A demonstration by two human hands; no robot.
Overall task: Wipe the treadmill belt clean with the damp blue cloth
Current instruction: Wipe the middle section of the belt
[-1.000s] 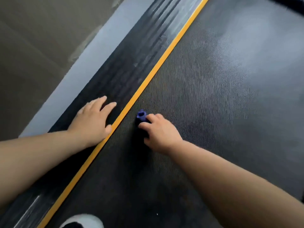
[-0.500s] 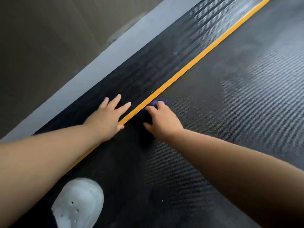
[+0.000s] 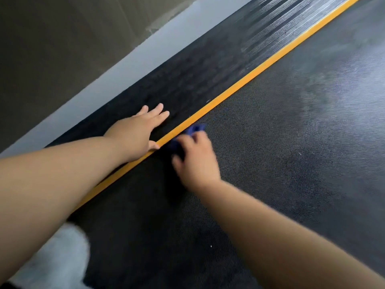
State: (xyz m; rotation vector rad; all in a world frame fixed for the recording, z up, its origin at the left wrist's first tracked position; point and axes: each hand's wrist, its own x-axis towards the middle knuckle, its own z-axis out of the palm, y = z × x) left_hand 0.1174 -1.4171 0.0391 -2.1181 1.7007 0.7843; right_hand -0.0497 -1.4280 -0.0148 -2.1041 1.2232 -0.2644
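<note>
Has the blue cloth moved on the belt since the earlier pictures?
Yes. The blue cloth in the right hand has slid left, toward the yellow stripe; it was a little apart from it and now lies against it.

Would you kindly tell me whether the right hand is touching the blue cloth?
Touching. The head view shows the right hand curled over the blue cloth, which pokes out beyond it on the belt.
</note>
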